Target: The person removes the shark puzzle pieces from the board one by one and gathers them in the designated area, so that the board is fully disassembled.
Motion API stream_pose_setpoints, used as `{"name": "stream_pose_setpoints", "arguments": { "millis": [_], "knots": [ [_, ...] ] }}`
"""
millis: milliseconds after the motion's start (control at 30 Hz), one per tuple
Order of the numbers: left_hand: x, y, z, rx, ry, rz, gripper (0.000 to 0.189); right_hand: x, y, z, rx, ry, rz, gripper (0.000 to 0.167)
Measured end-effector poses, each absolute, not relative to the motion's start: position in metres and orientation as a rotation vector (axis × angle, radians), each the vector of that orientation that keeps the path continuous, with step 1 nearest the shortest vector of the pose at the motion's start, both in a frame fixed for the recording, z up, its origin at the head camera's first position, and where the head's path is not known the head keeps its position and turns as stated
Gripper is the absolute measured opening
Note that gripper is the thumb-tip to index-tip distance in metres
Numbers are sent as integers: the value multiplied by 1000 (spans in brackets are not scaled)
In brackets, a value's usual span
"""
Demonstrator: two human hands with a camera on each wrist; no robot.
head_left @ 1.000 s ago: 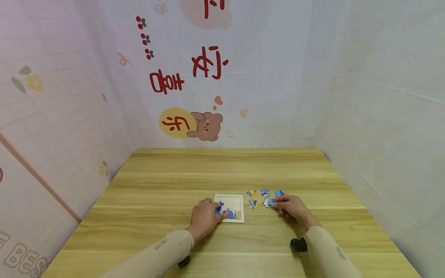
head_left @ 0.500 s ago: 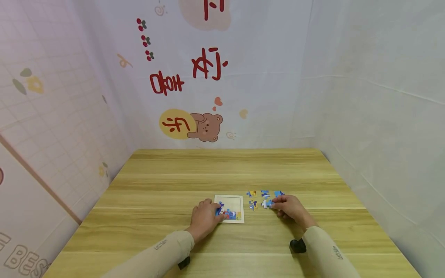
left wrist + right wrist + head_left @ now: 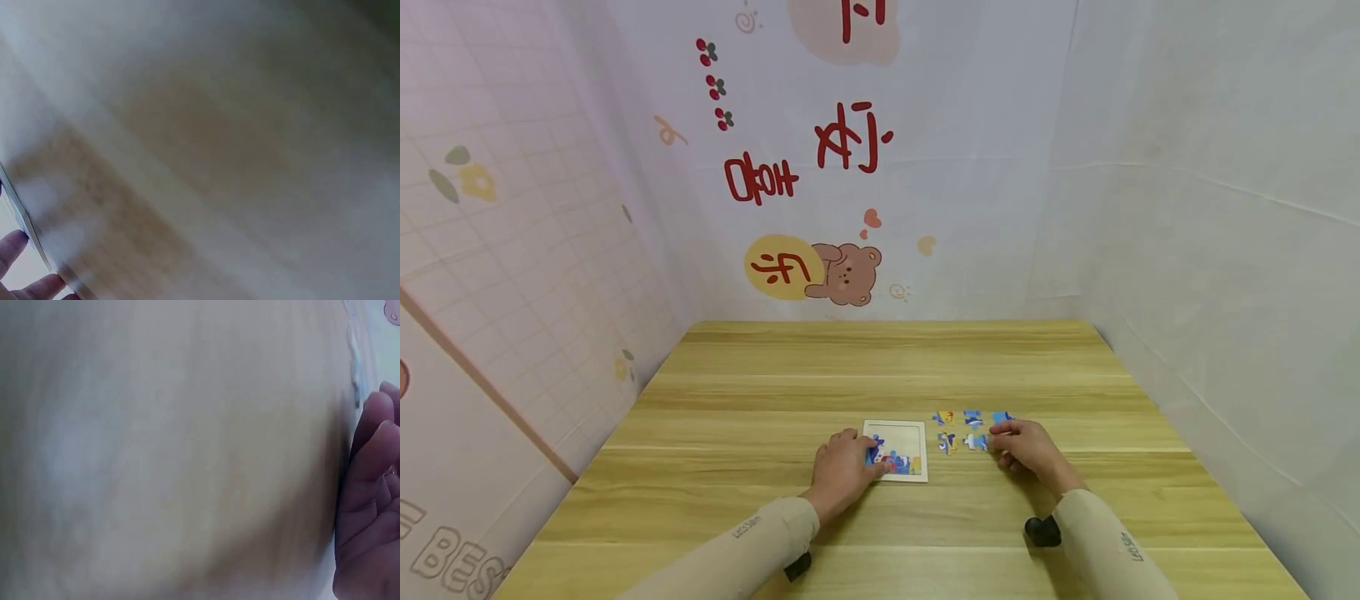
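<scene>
A shallow square puzzle board (image 3: pixel 923 450) with a white rim lies on the wooden table, several blue, red and yellow pieces fitted along its lower and left parts. My left hand (image 3: pixel 842 471) rests over its lower left corner, index finger and thumb reaching onto it. In the left wrist view, fingertips (image 3: pixel 47 286) lie at the board's edge. Right of the board, a blue and white puzzle piece (image 3: pixel 975 442) lies flat. My right hand (image 3: pixel 1030 447) has its fingertips right at that piece's right edge. The right wrist view shows loosely bent fingers (image 3: pixel 375 450) close over the table.
More loose puzzle pieces lie near it: a yellow one (image 3: pixel 943 417), a blue and white one (image 3: pixel 973 418), a blue one (image 3: pixel 1002 417) and a yellow and blue one (image 3: pixel 947 443). Wooden tabletop (image 3: pixel 820 375) extends around them, with a printed curtain (image 3: pixel 970 275) behind.
The blue and white piece has moved slightly left and down to lie flat in the lower row. My right fingertips have since shifted a little right. The left hand stays on the board.
</scene>
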State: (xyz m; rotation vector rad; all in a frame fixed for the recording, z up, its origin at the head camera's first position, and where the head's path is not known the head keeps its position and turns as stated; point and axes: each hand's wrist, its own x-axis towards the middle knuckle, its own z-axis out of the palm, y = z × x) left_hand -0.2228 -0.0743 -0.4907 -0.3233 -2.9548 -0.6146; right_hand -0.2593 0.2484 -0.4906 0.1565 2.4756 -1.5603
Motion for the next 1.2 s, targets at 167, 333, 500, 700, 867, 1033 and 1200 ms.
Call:
{"name": "stream_pose_setpoints", "arguments": {
  "millis": [167, 333, 500, 700, 867, 1033, 1200],
  "knots": [
    [-223, -74, -490, -308, -2943, -640, 46, -261, 229, -480, 103, 2490, -1594, 25],
    [-221, -80, -486, -340, -2926, -738, 44, -262, 185, -469, 1, 2449, -1633, 22],
    [-218, -90, -483, -381, -2909, -864, 39, -258, 139, -467, -109, 2410, -1611, 24],
    [-212, -91, -483, -413, -2887, -844, 31, -258, 106, -475, -170, 2373, -1628, 25],
    [-210, -90, -487, -410, -2864, -809, 23, -259, 93, -481, -167, 2425, -1588, 24],
    [-212, -90, -493, -418, -2854, -768, 21, -261, 89, -488, -161, 2534, -1477, 26],
    [-214, -91, -495, -416, -2859, -759, 21, -264, 86, -488, -236, 2622, -1322, 27]
  ]
}}
